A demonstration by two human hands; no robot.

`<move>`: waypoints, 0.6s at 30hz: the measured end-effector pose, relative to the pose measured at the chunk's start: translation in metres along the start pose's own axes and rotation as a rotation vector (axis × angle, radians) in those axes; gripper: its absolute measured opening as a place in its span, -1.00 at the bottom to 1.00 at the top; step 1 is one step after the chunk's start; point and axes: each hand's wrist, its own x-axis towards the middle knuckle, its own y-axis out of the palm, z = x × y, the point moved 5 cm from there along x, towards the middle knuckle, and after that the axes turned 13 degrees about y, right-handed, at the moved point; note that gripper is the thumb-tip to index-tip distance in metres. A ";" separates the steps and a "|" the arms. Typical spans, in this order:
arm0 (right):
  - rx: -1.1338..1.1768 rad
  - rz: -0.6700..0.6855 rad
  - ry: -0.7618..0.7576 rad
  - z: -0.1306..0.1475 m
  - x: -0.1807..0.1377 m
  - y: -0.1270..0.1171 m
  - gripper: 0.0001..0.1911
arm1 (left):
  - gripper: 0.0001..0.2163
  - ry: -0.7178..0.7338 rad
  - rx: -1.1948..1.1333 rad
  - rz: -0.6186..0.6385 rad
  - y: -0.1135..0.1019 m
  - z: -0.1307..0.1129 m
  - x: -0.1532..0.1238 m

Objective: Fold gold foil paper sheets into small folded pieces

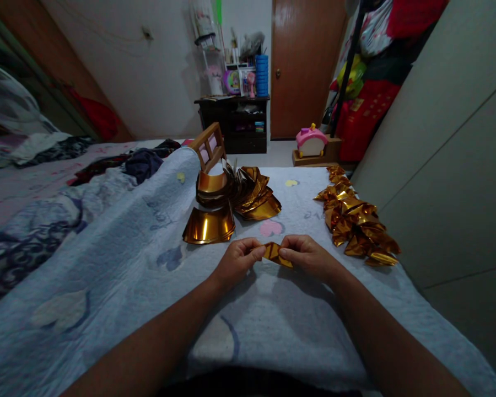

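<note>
A small folded piece of gold foil paper is stretched between my two hands, just above the bedding. My left hand pinches its left end between thumb and fingers. At the other end, my right hand grips it the same way. Beyond my left hand lies a stack of flat, curved gold sheets. Behind that, more gold sheets are heaped in a loose fan. To the right of my right hand runs a long pile of folded gold foil pieces.
A pale blue quilt with heart prints covers the surface under my hands. Clothes lie at the left. Farther off are a wooden frame, a dark shelf, a pink toy and a door. A pale cabinet borders the right.
</note>
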 end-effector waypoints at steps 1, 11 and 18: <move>0.001 0.000 0.001 0.000 0.000 0.001 -0.65 | -0.70 -0.002 0.012 -0.008 0.000 0.000 0.000; 0.014 0.028 -0.002 0.004 -0.002 0.001 -0.66 | -0.71 -0.017 0.040 -0.123 -0.008 -0.003 -0.002; 0.110 0.067 -0.007 -0.007 0.004 0.006 -0.53 | -0.69 -0.010 0.069 -0.217 -0.016 0.000 0.000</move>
